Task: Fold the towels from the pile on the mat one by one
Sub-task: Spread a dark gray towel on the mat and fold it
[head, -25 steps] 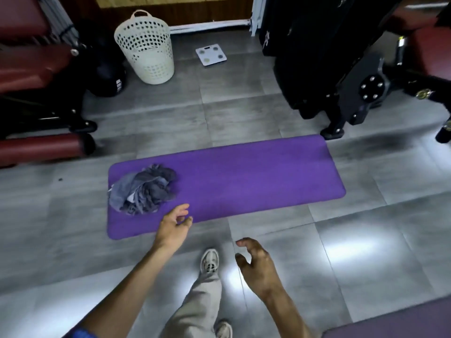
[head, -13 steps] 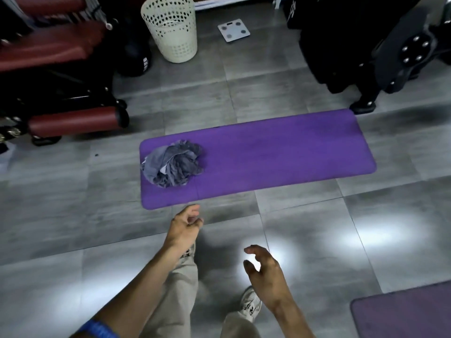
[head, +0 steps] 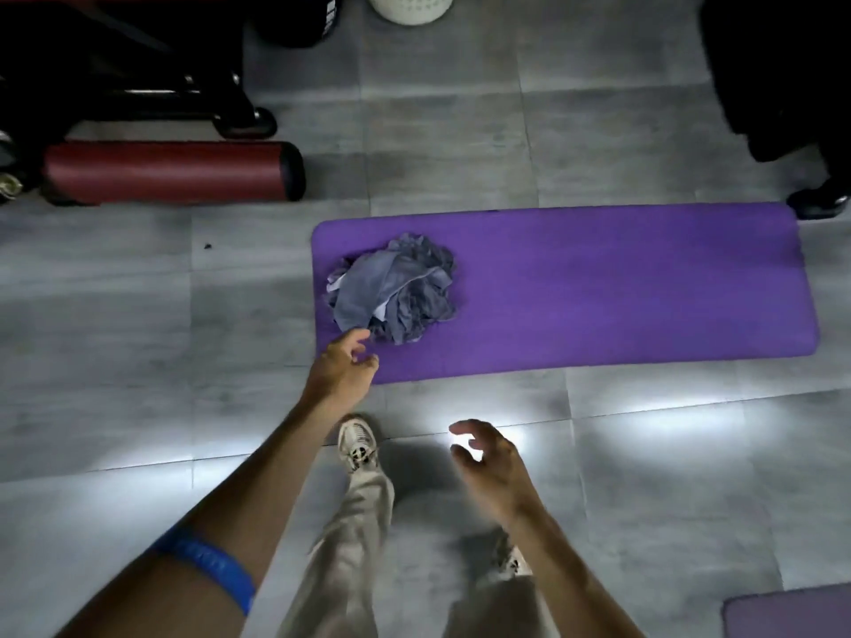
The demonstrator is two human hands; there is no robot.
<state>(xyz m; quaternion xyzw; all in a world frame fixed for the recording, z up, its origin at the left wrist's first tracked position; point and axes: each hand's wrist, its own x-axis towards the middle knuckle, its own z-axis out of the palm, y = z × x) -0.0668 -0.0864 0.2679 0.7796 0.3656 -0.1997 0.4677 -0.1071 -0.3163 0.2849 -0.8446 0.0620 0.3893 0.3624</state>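
Observation:
A crumpled pile of grey towels point(head: 393, 290) lies on the left end of a purple mat point(head: 621, 287) spread on the tiled floor. My left hand point(head: 343, 368) hovers over the mat's near left corner, just short of the pile, fingers apart and empty. My right hand point(head: 488, 462) hangs lower, over the bare floor in front of the mat, fingers loosely curled and holding nothing.
A dark red padded roller point(head: 170, 172) and black gym frame point(head: 138, 80) stand left of the mat. A white perforated basket point(head: 405, 6) sits beyond it. Black equipment point(head: 783, 76) fills the far right. A second mat's corner point(head: 792, 612) shows bottom right. My shoe point(head: 357, 442) steps near the mat.
I have come closer to the mat and the view has tipped further down. My left hand has reached forward over the mat's corner, close to the towel pile.

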